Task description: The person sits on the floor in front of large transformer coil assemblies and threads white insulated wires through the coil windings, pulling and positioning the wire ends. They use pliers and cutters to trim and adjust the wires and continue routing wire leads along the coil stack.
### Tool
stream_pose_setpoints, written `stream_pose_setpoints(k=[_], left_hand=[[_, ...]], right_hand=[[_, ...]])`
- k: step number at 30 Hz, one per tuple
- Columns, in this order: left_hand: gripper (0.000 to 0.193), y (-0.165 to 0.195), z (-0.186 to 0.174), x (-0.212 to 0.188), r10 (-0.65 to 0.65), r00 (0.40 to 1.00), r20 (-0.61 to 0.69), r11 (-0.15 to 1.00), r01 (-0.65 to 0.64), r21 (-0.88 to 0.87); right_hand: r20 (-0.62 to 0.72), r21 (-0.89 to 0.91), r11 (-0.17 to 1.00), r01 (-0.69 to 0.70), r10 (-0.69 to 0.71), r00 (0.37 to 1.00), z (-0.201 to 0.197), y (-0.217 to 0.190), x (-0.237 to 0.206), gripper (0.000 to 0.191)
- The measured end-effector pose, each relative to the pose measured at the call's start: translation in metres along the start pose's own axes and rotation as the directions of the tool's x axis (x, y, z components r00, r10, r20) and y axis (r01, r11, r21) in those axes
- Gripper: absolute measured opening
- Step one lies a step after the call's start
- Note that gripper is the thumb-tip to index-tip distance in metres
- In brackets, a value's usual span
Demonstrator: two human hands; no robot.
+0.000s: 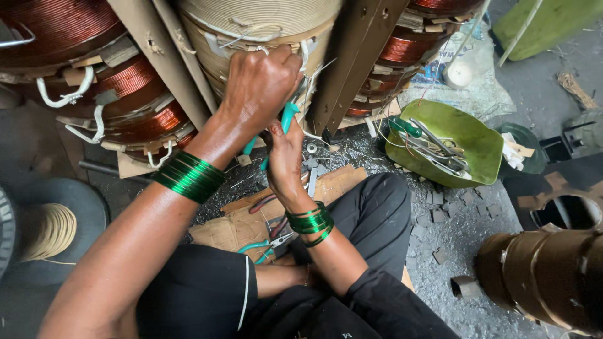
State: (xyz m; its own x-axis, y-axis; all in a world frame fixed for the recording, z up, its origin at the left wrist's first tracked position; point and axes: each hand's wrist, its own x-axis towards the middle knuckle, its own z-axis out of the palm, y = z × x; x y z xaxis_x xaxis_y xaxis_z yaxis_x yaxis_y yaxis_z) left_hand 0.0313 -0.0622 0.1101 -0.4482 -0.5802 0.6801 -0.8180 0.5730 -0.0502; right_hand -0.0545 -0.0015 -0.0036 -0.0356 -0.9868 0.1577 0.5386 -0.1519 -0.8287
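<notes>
Left hand: the left hand (260, 81) is closed in a fist against the cream-wrapped coil (264, 28), its knuckles toward the camera. A ring sits on one finger. What the fist grips is hidden behind it.
Right hand: the right hand (286, 160) reaches up from below, fingers curled around the teal handles (286, 119) of a hand tool. The tool's head is hidden behind the left hand, so its kind cannot be told.
Wrists: both wrists carry stacks of green bangles (188, 177).
Coil: the cream-wrapped coil stands between two brown metal bars (352, 63), with loose white tape ends hanging beside the hands.
Neighbouring coils: copper wire windings (135, 94) lie to the left and right of it, packed with small wooden strips.
Lap: a piece of cardboard (235, 229) rests below the hands, bearing pliers with teal grips (264, 246) and another red-handled tool.
Right side: a green bowl (468, 135) on the gritty grey floor holds metal tools and a green-handled screwdriver.
Far right: a brown cylindrical metal part (546, 282) lies near the frame edge.
</notes>
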Motion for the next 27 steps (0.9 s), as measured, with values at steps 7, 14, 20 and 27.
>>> stream_pose_setpoints(k=[7,14,20,27], left_hand=[[0.01,0.002,0.0,0.0,-0.014,1.0,-0.018,1.0,0.014,-0.022],[0.008,0.002,-0.004,0.0,-0.009,1.0,-0.015,0.998,0.008,-0.055],[0.008,0.002,-0.007,0.0,0.002,1.0,0.011,0.999,-0.001,-0.046],[0.026,0.004,-0.016,-0.008,0.048,0.997,0.067,0.988,-0.057,0.144]], right_hand=[[-0.02,-0.119,0.992,-0.03,0.028,0.999,-0.008,-0.002,-0.003,0.028],[-0.054,-0.082,0.993,-0.089,0.084,0.995,-0.007,-0.01,0.005,0.028],[0.016,0.101,0.988,-0.12,0.119,0.993,-0.015,-0.009,0.009,0.022],[0.28,-0.509,0.782,-0.359,0.545,0.79,-0.066,0.012,-0.064,0.025]])
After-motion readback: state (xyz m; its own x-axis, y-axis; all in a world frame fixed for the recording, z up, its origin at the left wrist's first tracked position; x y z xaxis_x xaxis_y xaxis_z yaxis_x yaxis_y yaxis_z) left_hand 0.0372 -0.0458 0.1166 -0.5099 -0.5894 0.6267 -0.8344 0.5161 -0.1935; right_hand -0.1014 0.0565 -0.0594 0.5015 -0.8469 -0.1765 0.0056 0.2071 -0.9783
